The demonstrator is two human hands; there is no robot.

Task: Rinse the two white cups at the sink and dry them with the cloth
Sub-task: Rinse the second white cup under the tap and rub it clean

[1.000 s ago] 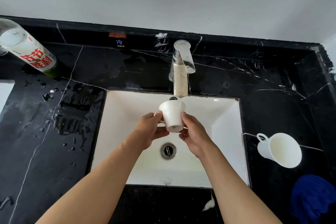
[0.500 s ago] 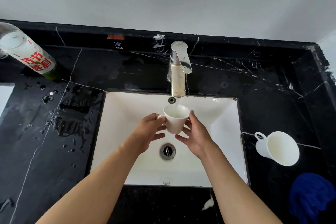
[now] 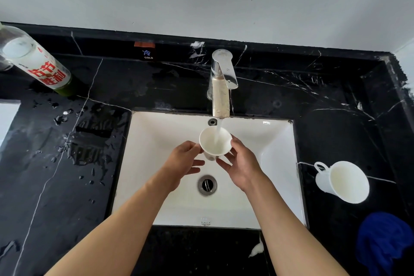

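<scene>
under the faucet [image 3: 221, 87], both hands hold a white cup [image 3: 215, 141] mid-basin.

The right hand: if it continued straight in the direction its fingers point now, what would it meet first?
The right hand already touches the white cup it holds under the water. Past the cup, its line up and leftward probably leads to the left hand, though depth is unclear.
</scene>
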